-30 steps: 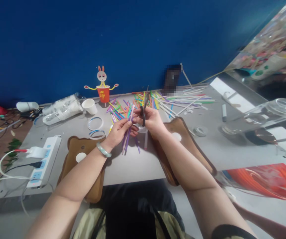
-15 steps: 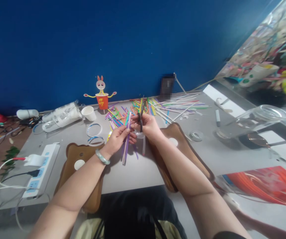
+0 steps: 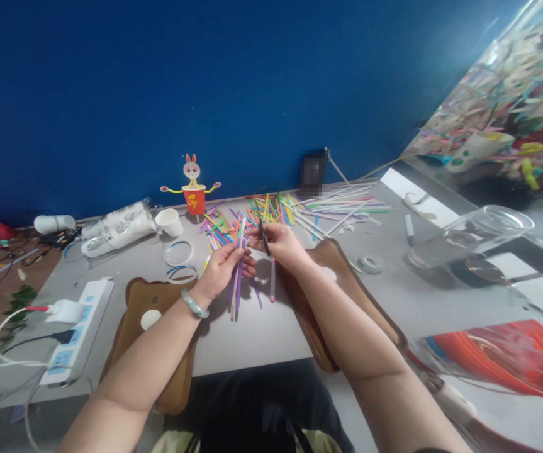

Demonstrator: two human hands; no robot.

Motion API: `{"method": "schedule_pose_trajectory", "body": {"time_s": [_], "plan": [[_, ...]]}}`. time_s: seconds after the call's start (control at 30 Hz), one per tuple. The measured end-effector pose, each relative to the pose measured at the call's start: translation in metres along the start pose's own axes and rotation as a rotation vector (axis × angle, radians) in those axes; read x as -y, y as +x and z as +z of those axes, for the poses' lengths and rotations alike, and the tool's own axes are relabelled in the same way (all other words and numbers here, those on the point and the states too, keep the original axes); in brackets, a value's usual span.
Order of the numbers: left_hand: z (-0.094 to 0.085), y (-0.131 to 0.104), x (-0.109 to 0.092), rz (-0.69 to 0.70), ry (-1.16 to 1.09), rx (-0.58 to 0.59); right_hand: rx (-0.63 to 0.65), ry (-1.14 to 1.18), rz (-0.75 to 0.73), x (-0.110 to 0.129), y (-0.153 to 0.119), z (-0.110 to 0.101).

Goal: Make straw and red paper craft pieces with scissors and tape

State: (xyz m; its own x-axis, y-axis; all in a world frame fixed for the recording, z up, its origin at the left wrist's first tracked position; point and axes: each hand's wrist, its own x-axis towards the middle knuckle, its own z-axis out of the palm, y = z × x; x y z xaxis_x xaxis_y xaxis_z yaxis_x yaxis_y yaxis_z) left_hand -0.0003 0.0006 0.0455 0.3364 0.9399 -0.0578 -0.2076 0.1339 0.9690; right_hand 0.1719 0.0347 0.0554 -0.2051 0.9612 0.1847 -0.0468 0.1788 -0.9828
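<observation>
The left hand [image 3: 219, 272] pinches a small bundle of purple and pale sticks [image 3: 236, 286] between thumb and fingers, and the bundle hangs aslant above the grey table [image 3: 257, 346]. The right hand [image 3: 284, 244], just beside it, has its fingers closed on dark scissors [image 3: 264, 236], which point away from the person; whether the blades are apart, I cannot tell. Behind both hands lies a colourful heap of sticks [image 3: 290, 207], near an orange cup [image 3: 194, 201] with a rabbit figure [image 3: 192, 170].
</observation>
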Motion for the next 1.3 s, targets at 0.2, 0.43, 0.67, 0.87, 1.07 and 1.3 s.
{"method": "schedule_pose_trajectory", "body": {"time_s": [0.2, 0.43, 0.67, 0.87, 1.07, 1.3], "plan": [[-0.003, 0.004, 0.007, 0.035, 0.060, -0.049, -0.070, -0.082, -0.055, -0.002, -0.002, 0.006], [-0.008, 0.001, 0.017, 0.229, 0.360, -0.178, -0.139, -0.099, -0.081, 0.000, -0.006, 0.018], [-0.013, -0.002, 0.014, 0.502, 0.947, -0.252, -0.181, -0.097, -0.084, 0.009, -0.014, 0.026], [-0.012, 0.001, 0.024, 0.510, 1.238, -0.292, -0.276, -0.006, -0.043, 0.000, -0.015, 0.035], [-0.006, 0.001, 0.028, 0.456, 1.289, -0.311, -0.338, 0.039, -0.010, -0.006, -0.014, 0.038], [-0.006, -0.002, 0.010, 0.474, 0.880, -0.125, -0.225, 0.106, 0.025, 0.003, -0.009, 0.022]]}}
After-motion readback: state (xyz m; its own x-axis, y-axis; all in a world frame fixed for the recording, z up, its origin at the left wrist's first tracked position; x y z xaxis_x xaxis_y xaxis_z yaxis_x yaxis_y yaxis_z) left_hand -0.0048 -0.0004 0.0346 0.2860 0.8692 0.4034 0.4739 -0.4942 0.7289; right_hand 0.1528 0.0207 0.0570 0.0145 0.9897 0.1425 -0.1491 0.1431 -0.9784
